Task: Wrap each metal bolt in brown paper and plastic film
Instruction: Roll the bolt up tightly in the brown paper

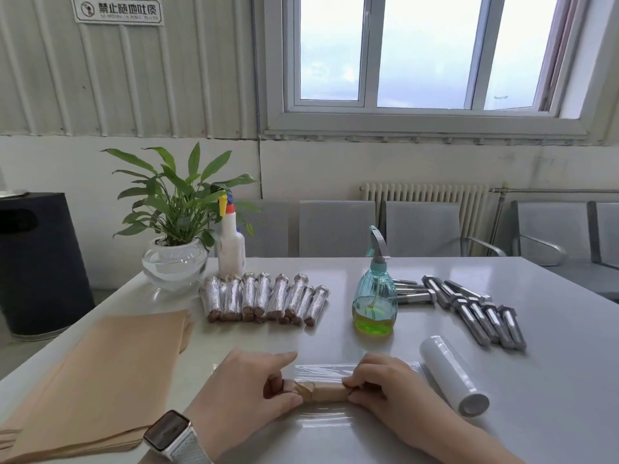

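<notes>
Both hands are gripping one paper-wrapped bolt [318, 391] near the front of the counter [552, 380]: the left hand [254, 380] is pinching its crumpled end, forefinger stretched out, and the right hand [378, 383] is curling round the other end. It is lying across a clear, glossy sheet of film [321, 420], so the film step seems to be starting; next comes a tight, even roll. Finished bundles [264, 298] are lying shiny and ridged behind, bare bolts [485, 316] to the right, beside the film roll [452, 380]. Flat brown paper [100, 373] is waiting on the left.

bolt [321, 392] hidden inside brown paper
</notes>
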